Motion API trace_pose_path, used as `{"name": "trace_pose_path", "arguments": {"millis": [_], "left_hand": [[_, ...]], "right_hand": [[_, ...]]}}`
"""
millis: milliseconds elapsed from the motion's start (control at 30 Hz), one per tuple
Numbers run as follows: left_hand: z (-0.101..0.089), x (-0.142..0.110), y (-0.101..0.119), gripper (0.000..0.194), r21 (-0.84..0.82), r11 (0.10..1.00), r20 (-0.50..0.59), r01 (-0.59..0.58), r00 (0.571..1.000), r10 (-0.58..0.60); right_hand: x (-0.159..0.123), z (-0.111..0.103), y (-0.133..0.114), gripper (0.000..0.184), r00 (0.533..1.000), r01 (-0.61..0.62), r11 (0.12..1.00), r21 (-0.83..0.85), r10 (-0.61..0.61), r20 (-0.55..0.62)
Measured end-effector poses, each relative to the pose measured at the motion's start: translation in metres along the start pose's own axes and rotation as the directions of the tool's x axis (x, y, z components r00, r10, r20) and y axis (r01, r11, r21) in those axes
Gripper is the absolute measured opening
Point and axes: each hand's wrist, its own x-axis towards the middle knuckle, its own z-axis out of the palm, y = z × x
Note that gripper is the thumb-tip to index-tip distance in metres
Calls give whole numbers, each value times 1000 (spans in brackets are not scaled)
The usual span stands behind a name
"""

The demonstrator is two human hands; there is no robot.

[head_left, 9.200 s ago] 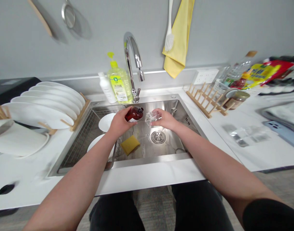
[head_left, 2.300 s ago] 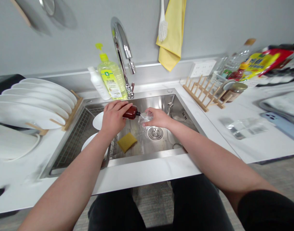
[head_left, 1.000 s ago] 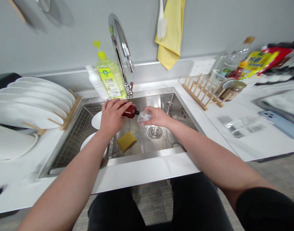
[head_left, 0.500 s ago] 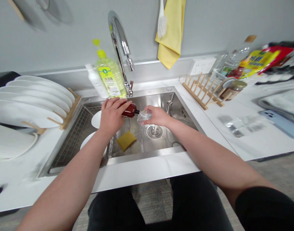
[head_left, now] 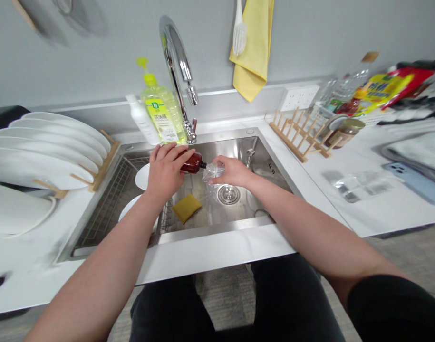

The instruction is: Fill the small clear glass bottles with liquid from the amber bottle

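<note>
Clenching a brown bottle [head_left: 193,163], the fingers [head_left: 169,152] of the left hand [head_left: 163,173] hold it nearly level, its black tip at the mouth of a clear plastic bag [head_left: 213,171], which the fingers [head_left: 222,165] of the right hand [head_left: 233,173] pinch. Both hands hover over a steel sink [head_left: 235,147]; a yellow sponge [head_left: 186,208] lies below the left fingers, a drain [head_left: 228,194] below the right ones.
</note>
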Motion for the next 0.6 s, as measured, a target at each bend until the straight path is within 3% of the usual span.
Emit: {"name": "trace_pose_path", "arguments": {"millis": [600], "left_hand": [[-4,0,3,83,-19,1000,5,11,1000,-11]], "right_hand": [[-1,0,-2,62,1000,-4,1000,-19,3,-13]]}}
